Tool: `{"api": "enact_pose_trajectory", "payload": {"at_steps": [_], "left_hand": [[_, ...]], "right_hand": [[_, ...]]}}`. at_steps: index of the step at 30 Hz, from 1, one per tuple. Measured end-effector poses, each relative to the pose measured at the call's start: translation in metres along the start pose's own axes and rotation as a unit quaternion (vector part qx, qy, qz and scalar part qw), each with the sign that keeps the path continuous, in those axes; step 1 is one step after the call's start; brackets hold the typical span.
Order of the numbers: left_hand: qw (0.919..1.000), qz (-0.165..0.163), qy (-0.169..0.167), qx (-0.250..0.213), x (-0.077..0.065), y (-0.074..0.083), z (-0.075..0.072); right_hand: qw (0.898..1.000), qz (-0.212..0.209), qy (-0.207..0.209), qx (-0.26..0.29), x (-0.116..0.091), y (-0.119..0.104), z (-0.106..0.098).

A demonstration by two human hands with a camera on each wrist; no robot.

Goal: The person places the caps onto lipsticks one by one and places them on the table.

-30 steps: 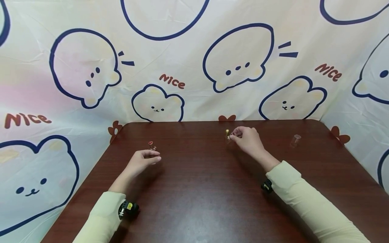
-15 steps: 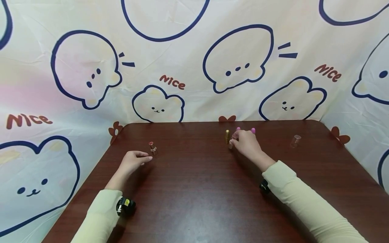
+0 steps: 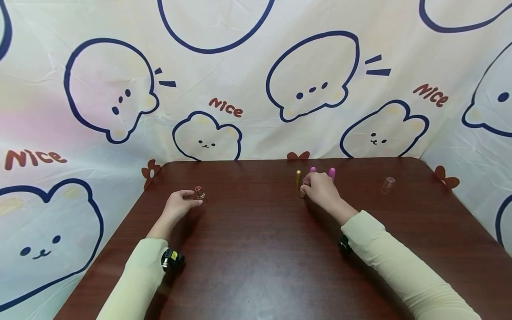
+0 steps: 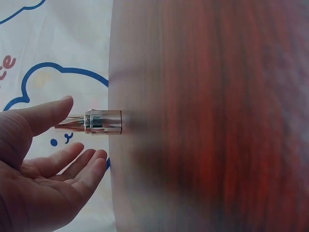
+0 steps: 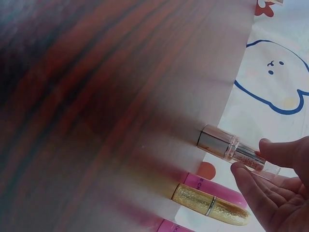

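Observation:
Upright at the left of the table stands an uncapped lipstick [image 3: 200, 193] with a red tip and shiny metallic base. My left hand [image 3: 178, 206] is beside it, thumb and fingers spread apart; in the left wrist view the thumb [image 4: 53, 113] overlaps the upper part of the tube. My right hand [image 3: 322, 188] pinches a second lipstick [image 5: 217, 141] by its clear upper part, between thumb and forefinger, with its base at the tabletop. Close by it stand a glittery gold tube [image 5: 207, 203] and two pink tubes [image 3: 332, 173], partly behind the right hand.
A clear cap [image 3: 388, 185] stands at the right of the brown table [image 3: 256, 249]. Behind the table's far edge hangs a cartoon-printed cloth [image 3: 256, 133], which also runs along both sides.
My right hand has lowered its lipstick in front of the gold tube, and the pink tubes have come into view. My left hand drew back from the uncapped lipstick, then moved up to it again.

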State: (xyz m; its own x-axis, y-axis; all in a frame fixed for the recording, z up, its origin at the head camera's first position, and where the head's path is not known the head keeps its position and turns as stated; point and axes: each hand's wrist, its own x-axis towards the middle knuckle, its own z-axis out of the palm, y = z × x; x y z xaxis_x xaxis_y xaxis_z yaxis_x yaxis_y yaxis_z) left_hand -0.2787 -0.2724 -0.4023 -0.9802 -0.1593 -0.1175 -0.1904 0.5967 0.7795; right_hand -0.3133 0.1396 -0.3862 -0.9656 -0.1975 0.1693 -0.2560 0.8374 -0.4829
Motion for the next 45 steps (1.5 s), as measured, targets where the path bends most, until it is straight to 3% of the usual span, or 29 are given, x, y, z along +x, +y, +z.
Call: {"api": "enact_pose_trajectory", "payload": {"at_steps": [6, 13, 24, 33, 45], "left_hand": [[0.9999, 0.013, 0.001, -0.004, 0.007, 0.000, 0.004], [0.9999, -0.001, -0.001, -0.014, 0.012, 0.001, 0.006], [0.9998, 0.009, -0.007, -0.019, 0.016, 0.000, 0.010], [0.9997, 0.025, -0.001, 0.002, 0.016, 0.000, 0.011], [0.9991, 0.009, 0.009, 0.041, 0.023, -0.001, 0.015]], "right_hand": [[1.000, 0.004, -0.003, 0.000, 0.002, -0.001, 0.001], [1.000, 0.004, -0.010, -0.001, 0.003, -0.002, 0.003], [1.000, 0.010, -0.023, -0.004, 0.005, -0.001, 0.004], [0.999, 0.026, -0.045, 0.000, 0.004, -0.003, 0.000], [1.000, 0.009, -0.007, -0.017, -0.007, -0.007, -0.019]]}}
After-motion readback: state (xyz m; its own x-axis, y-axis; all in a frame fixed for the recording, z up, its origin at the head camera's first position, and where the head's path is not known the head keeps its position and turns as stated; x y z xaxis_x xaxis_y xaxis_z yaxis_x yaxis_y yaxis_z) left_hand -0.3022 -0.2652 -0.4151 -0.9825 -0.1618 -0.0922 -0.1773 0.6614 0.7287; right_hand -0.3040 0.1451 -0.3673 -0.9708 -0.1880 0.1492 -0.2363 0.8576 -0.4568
